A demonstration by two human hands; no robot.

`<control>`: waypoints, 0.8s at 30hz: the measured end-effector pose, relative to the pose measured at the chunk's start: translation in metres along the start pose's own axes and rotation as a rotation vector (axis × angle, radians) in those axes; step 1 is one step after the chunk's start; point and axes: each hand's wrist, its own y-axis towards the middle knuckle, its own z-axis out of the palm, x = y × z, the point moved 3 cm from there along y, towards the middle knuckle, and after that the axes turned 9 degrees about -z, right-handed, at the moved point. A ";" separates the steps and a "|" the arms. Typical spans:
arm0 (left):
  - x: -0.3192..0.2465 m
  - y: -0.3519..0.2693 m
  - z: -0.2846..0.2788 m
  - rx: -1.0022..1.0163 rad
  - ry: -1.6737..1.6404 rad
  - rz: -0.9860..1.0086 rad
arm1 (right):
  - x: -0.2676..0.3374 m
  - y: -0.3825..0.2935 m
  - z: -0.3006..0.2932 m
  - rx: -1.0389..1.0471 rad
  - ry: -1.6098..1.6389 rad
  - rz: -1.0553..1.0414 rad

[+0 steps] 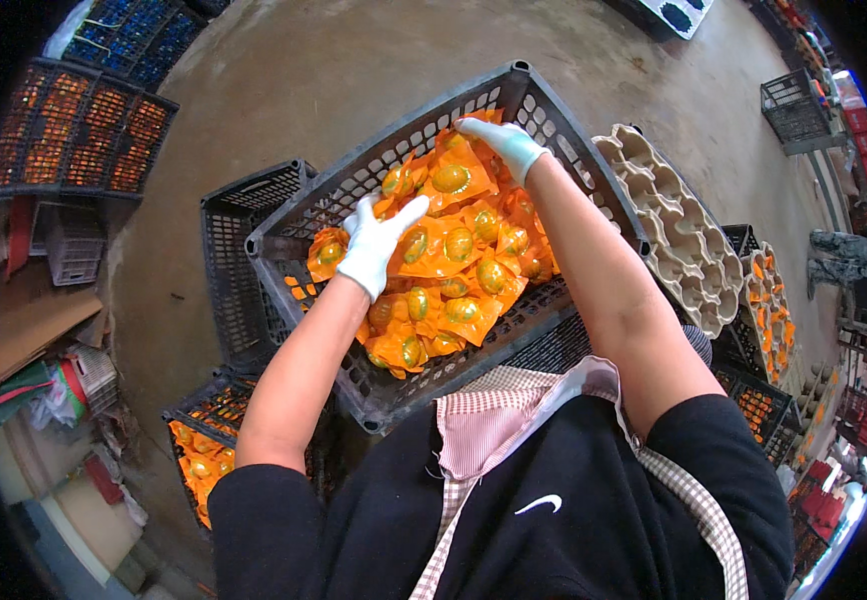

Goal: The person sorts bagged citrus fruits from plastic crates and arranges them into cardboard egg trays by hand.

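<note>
A black plastic crate [403, 124] stands tilted across the view before me, partly filled with a heap of round items in orange plastic wrappers [460, 244]. My left hand [378, 241], in a white glove, rests on the left side of the heap with thumb and fingers spread; its fingertips are partly hidden among the wrappers. My right hand [507, 144], gloved too, reaches over the far end of the heap near the crate's far corner. Its fingers point left and touch the wrapped items; whether they grip one is hidden.
Another black crate [235, 277] stands left of the main one, and a crate of orange-wrapped items [201, 465] at lower left. Moulded pulp trays [673, 225] lie to the right. Filled crates [77, 131] are stacked at upper left; flattened cardboard [36, 330] lies below them.
</note>
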 end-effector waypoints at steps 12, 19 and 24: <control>0.038 -0.011 0.037 0.258 -0.052 -0.050 | 0.012 -0.028 0.039 0.338 -0.223 -0.034; 0.017 -0.039 0.058 -0.086 0.040 -0.097 | -0.002 -0.052 0.043 0.372 -0.144 0.030; 0.050 -0.028 0.068 -0.122 -0.433 -0.029 | -0.010 -0.066 0.057 0.342 -0.184 0.056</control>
